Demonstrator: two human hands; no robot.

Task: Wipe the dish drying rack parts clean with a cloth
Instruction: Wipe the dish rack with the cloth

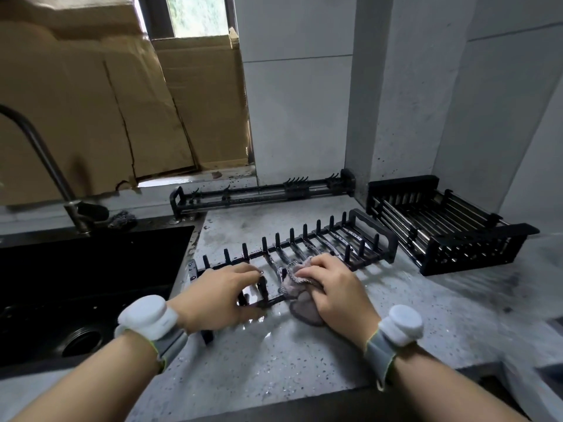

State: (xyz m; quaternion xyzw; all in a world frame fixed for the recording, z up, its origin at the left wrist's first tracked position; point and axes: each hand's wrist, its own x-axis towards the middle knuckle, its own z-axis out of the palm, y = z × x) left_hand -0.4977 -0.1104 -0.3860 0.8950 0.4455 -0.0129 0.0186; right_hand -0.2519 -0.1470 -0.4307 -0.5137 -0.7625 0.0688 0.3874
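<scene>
A black plate rack with upright pegs (323, 239) lies flat on the wet grey counter. My left hand (219, 295) grips its near left end, fingers curled around a peg and the frame. My right hand (333, 287) holds a bunched grey cloth (300, 295) and presses it onto the rack's near bars. Part of the cloth hangs onto the counter under my palm. A black basket part (441, 229) stands to the right. A long black rail with hooks (262, 193) lies along the back wall.
A black sink (91, 269) with a drain opening sits at the left, with a dark tap (45, 166) behind it. Cardboard sheets (106, 102) lean against the window. Water pools on the counter (274, 360) near my hands. A tiled pillar (396, 102) rises at the back right.
</scene>
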